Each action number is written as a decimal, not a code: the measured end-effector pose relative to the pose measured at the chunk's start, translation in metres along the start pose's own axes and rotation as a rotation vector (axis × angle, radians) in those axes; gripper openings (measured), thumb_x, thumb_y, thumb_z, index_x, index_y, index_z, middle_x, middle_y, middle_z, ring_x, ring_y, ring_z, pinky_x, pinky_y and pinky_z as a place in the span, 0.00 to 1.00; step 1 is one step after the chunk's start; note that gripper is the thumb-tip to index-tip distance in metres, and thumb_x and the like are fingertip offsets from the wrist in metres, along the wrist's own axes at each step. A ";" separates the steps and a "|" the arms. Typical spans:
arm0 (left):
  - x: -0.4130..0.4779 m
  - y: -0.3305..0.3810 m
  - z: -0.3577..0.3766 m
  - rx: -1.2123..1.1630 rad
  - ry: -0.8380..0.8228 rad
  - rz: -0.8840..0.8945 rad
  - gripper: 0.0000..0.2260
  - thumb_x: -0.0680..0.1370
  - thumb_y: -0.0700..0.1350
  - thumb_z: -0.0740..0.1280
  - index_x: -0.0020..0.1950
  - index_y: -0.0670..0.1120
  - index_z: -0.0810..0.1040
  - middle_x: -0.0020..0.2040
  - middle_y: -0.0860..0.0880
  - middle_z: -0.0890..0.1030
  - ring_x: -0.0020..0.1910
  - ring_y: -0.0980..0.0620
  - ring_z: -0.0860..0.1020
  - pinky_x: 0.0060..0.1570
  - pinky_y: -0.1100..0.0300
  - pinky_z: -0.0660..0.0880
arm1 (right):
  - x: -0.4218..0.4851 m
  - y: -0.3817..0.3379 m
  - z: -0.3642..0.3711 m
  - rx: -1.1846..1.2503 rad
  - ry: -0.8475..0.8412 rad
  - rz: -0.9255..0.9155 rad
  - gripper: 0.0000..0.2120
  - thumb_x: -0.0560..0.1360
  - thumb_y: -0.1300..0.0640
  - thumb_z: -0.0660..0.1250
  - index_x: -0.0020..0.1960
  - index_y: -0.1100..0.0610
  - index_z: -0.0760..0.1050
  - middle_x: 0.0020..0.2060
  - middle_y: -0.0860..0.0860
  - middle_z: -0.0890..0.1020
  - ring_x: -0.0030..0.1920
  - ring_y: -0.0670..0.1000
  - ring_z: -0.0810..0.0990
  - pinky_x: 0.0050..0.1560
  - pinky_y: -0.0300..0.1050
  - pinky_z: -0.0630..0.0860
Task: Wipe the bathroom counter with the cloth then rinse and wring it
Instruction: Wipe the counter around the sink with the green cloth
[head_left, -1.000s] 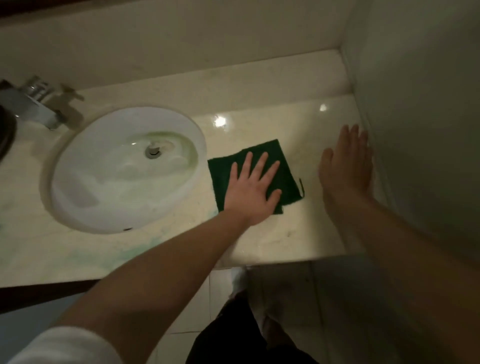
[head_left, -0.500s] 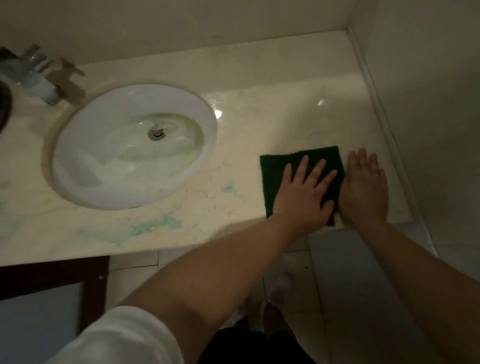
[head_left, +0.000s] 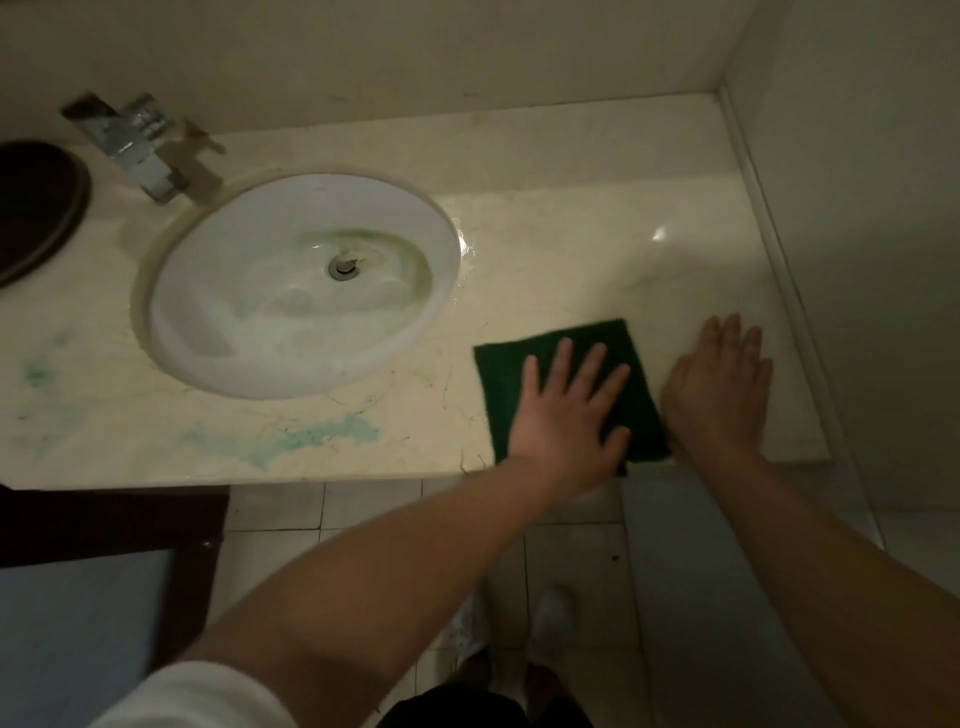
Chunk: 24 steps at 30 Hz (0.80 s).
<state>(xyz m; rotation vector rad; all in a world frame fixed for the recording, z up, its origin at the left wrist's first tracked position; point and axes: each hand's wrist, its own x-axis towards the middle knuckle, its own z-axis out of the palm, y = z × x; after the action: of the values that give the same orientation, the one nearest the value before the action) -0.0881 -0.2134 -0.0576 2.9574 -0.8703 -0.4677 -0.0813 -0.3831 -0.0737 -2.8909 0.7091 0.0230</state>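
A dark green cloth (head_left: 506, 387) lies flat on the pale marble tabletop (head_left: 571, 244), at the near edge and to the right of the sink. Its near right corner reaches the tabletop's front lip. The left hand (head_left: 566, 415) presses down on the cloth with the palm flat and the fingers straight and spread, so it covers the cloth's near middle and grips nothing. The right hand (head_left: 719, 400) rests flat on the bare tabletop just to the right of the cloth, fingers straight and close together, holding nothing. Its thumb side sits right by the cloth's right edge, but whether the two touch cannot be told.

The oval white sink basin (head_left: 223, 332) is set into the tabletop to the left, with a metal drain (head_left: 343, 267) at its middle and a faint greenish ring around it. A chrome faucet (head_left: 137, 148) stands at the far left behind the basin, and a dark round object (head_left: 36, 208) lies at the left edge of the view. Blue-green smears (head_left: 311, 434) mark the tabletop in front of the basin, near the front edge, with fainter ones further left. A light wall (head_left: 857, 208) closes off the tabletop on the right. Below are pale floor tiles (head_left: 571, 556), a light shoe (head_left: 553, 613) and a dark wooden cabinet frame (head_left: 104, 519). A white sleeve (head_left: 197, 696) covers the upper left arm.
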 end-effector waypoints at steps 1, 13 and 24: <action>-0.002 0.014 0.002 0.008 -0.021 0.035 0.31 0.79 0.64 0.46 0.79 0.55 0.42 0.80 0.49 0.42 0.77 0.41 0.36 0.73 0.35 0.40 | 0.002 -0.003 0.000 0.006 0.000 -0.031 0.28 0.79 0.56 0.52 0.77 0.60 0.55 0.78 0.59 0.56 0.78 0.61 0.51 0.75 0.59 0.49; 0.116 -0.095 -0.045 -0.027 0.042 -0.089 0.31 0.78 0.65 0.48 0.79 0.57 0.45 0.81 0.50 0.45 0.79 0.42 0.41 0.75 0.38 0.43 | 0.022 -0.032 0.008 -0.031 -0.011 -0.026 0.30 0.80 0.48 0.47 0.79 0.59 0.49 0.79 0.56 0.53 0.78 0.58 0.50 0.76 0.59 0.49; 0.164 -0.145 -0.059 -0.082 0.145 -0.231 0.31 0.79 0.64 0.48 0.80 0.56 0.48 0.81 0.50 0.48 0.79 0.43 0.44 0.76 0.42 0.43 | 0.026 -0.034 0.006 -0.049 -0.026 -0.006 0.31 0.79 0.47 0.47 0.79 0.58 0.49 0.79 0.55 0.52 0.78 0.58 0.49 0.76 0.58 0.48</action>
<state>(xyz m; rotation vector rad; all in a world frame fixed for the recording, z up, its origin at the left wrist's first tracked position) 0.1365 -0.1819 -0.0624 2.9822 -0.4863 -0.2820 -0.0426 -0.3646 -0.0757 -2.9334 0.7054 0.0780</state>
